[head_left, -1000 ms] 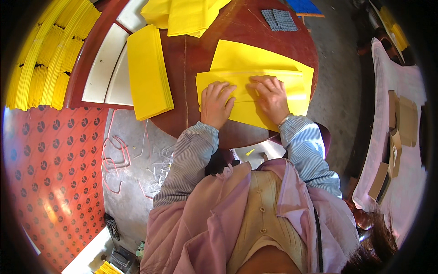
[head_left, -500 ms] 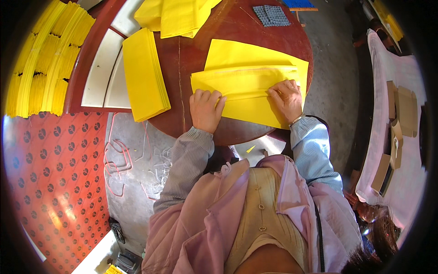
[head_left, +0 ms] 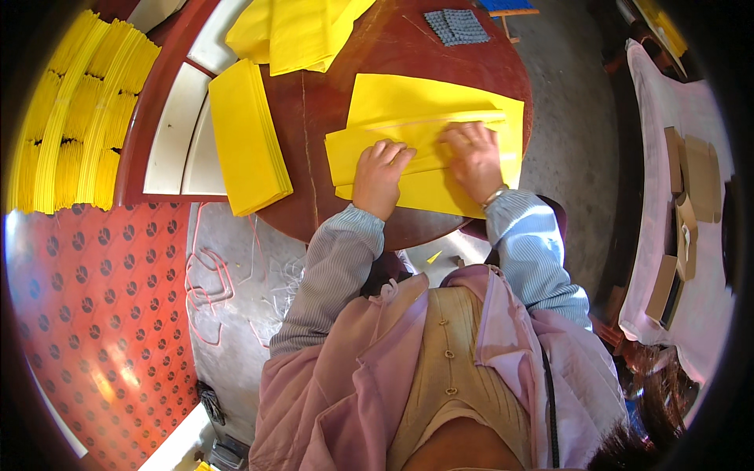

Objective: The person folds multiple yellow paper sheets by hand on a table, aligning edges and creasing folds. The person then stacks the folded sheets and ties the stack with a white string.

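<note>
A large yellow sheet lies on the round red-brown table, with a long folded band across its middle. My left hand is closed, its bent fingers and thumb on the left part of the band. Farther right, my right hand rests on the band with its fingers apart, slightly blurred. Parts of the fold beneath both hands are hidden.
A neat stack of folded yellow sheets stands to the left, with more loose yellow sheets behind. A grey bumpy tray sits at the far edge of the red-brown table. Tall yellow bundles stand far left.
My left hand has moved right and onto the folded band. My right hand has shifted slightly left and away from me, its fingers spreading over the band, which lies flatter.
</note>
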Demonstrator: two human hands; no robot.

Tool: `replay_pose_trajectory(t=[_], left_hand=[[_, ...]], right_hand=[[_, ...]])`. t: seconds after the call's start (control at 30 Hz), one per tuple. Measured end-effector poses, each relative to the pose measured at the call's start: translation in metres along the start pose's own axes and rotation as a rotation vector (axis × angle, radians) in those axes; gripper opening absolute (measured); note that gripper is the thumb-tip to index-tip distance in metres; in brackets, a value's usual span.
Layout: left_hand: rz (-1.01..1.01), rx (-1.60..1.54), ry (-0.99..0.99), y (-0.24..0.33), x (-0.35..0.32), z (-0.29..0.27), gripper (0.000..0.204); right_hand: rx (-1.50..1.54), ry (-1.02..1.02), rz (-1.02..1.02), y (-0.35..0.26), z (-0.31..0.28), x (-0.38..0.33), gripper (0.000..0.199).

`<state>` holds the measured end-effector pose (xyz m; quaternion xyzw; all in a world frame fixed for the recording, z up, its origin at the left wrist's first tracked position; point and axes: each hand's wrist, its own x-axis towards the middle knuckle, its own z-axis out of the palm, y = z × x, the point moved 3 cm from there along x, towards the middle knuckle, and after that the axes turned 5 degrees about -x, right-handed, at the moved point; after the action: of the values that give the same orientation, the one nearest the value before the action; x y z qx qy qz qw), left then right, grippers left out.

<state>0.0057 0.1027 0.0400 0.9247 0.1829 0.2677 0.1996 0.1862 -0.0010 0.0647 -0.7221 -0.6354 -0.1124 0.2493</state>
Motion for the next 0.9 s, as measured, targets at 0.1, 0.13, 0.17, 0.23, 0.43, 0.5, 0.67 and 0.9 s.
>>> replay_pose_trajectory(t=[0.1,0.13,0.17,0.23,0.43,0.5,0.67,0.9], left_hand=[[-0.004,-0.004,0.02,0.004,0.003,0.001,0.031],[-0.027,-0.007,0.009,0.003,0.001,0.0,0.028],[-0.048,-0.01,-0.002,0.003,-0.003,-0.003,0.025],[-0.082,-0.02,0.012,0.001,-0.017,-0.012,0.022],[-0.155,-0.023,0.093,-0.009,-0.048,-0.031,0.022],[-0.176,-0.017,0.118,-0.009,-0.051,-0.032,0.023],[-0.189,0.076,0.162,-0.009,-0.049,-0.035,0.025],[-0.319,0.151,0.068,-0.014,-0.05,-0.036,0.02]], right_hand=[[0.103,-0.054,-0.055,-0.021,0.019,0.003,0.028],[0.09,-0.097,-0.047,-0.021,0.02,0.001,0.028],[0.079,-0.141,-0.035,-0.02,0.021,-0.002,0.028],[0.099,-0.163,0.005,-0.009,0.013,-0.011,0.027],[0.066,-0.112,0.117,0.021,-0.01,-0.033,0.019],[0.091,-0.119,0.159,0.027,-0.011,-0.037,0.018],[0.046,-0.068,0.233,0.038,-0.016,-0.042,0.014],[-0.082,-0.084,0.23,0.036,-0.019,-0.031,0.014]])
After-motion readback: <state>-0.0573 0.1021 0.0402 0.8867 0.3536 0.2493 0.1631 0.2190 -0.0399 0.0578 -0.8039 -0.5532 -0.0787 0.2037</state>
